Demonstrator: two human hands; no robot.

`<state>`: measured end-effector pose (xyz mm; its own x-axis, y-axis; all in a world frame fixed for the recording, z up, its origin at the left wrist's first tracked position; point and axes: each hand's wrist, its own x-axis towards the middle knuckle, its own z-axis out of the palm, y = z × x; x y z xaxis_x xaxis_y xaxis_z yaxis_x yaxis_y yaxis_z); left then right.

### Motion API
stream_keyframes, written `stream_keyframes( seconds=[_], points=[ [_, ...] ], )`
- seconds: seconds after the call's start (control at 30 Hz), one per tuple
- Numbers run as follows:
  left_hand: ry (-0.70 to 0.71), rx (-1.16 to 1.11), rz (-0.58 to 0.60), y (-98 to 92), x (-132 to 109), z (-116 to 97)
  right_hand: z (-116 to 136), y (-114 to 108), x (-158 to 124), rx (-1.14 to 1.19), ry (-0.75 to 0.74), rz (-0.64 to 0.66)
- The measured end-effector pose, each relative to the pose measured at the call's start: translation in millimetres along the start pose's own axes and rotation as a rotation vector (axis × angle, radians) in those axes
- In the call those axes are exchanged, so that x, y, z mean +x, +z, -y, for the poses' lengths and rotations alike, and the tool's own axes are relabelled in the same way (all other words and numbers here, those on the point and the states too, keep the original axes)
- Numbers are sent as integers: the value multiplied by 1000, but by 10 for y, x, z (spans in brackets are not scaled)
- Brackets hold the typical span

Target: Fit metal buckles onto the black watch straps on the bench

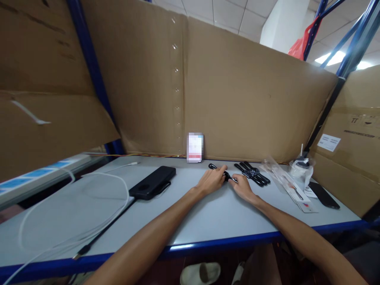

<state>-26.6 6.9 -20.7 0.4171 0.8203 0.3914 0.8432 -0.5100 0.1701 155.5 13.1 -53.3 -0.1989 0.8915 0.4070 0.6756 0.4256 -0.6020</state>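
A slim, glossy black piece with a rounded end [212, 166] lies between my two hands over the middle of the table; its exact kind is unclear. My left hand [211, 180] is closed on its middle part, with the fingers curled over it and the rounded end sticking out to the far left. My right hand [244, 188] pinches the nearer right end. Fingers cover much of the piece. Just right of my hands, several similar black pieces [252, 173] lie side by side in a group on the table.
A phone [195, 147] leans upright against the cardboard wall [237, 99]. To the left lie a black power bank [154, 182] and white cables [127, 198]. On the right are clear plastic packages [292, 190], a white cup-like container [299, 168] and a dark phone [324, 195].
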Motion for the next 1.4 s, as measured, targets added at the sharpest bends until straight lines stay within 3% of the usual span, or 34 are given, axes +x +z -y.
stream_keyframes(
  seconds=[0.23, 0.3, 0.4, 0.57, 0.8, 0.93, 1.03, 1.17, 1.27, 1.4],
  points=[
    [-332, -604, -58, 102, 128, -20, 15, -4, -10, -50, -5, 0],
    [-390, -656, -64, 85, 151, 2, 9, -6, -3, -44, 14, -8],
    [-349, -445, -98, 40, 124, 49, 5, -6, 2, -39, 30, -7],
    [-155, -41, -56, -1, 26, 60, 6, -6, 5, -56, 45, 11],
    [4, 7, -61, -13, 6, 36, -40, 6, 52, 23, 69, 8],
    [-2, 11, -56, -24, 2, 44, -36, -17, 88, 134, 78, -7],
    [-16, 5, -114, -36, 11, 63, -37, -174, 155, 188, 90, -72],
    [-21, -18, -119, -51, 28, 92, -93, -554, 273, -2, 90, -158],
    [-16, -9, -84, -64, 29, 93, -165, -775, 322, -257, 222, 42],
    [-21, 13, -64, -95, 24, 69, -233, -843, 319, -478, 333, 152]
  ],
)
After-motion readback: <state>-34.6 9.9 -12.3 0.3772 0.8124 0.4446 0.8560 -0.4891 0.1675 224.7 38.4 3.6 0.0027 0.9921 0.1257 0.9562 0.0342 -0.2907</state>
